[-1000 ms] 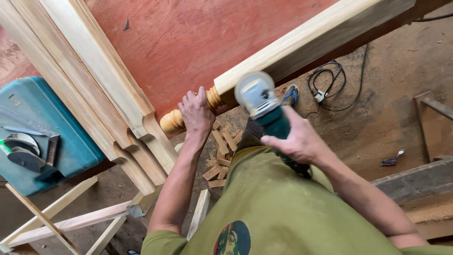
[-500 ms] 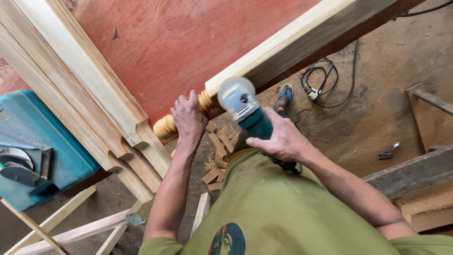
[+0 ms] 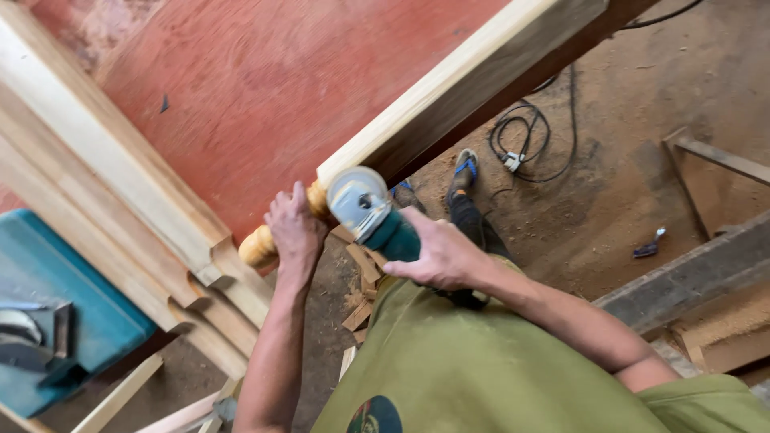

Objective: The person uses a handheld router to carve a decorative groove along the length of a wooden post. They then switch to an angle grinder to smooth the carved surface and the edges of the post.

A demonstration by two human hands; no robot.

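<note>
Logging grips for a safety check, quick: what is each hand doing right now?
Left hand: closed around the turned end of the wooden post.
Right hand: closed on the teal angle grinder.

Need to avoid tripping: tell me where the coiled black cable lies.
In the head view, the coiled black cable lies on the dusty floor, upper right, just beyond the person's sandalled foot and beside the long wooden post.

The person wears an olive-green short-sleeved shirt (image 3: 497, 369), dusted with fine sawdust, with a round dark printed emblem (image 3: 374, 417) low on the chest. Both forearms are bare. Dark trousers (image 3: 469, 228) cover the leg, ending in a blue-strapped sandal (image 3: 463, 170).
</note>
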